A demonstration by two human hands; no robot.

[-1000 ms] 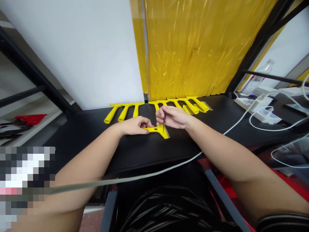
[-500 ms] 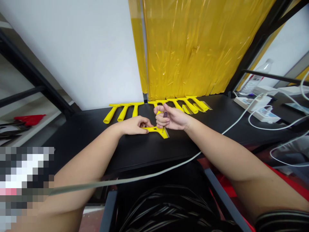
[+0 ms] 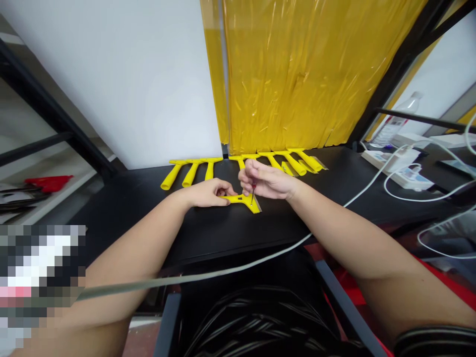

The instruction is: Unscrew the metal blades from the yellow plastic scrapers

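My left hand (image 3: 212, 193) is closed round the handle of a yellow scraper (image 3: 248, 201), which lies flat on the black table with its metal blade to the right. In my right hand (image 3: 268, 179) is a screwdriver (image 3: 253, 192), gripped above the scraper's head. Its thin shaft points down and the tip meets the yellow head near the blade. Most of the screwdriver's handle is hidden by my fingers. Behind my hands, several more yellow scrapers (image 3: 189, 173) are lined up along the back of the table.
A white cable (image 3: 238, 268) crosses in front of me over the table's front edge (image 3: 223, 252). To the right are a power strip (image 3: 397, 171), more white cable and a plastic bottle (image 3: 396, 121). Yellow film (image 3: 297, 74) and a white panel (image 3: 130, 84) stand behind the table.
The fingers of my right hand have shifted round the screwdriver, and its handle top no longer shows. The scraper and my left hand stay in place.
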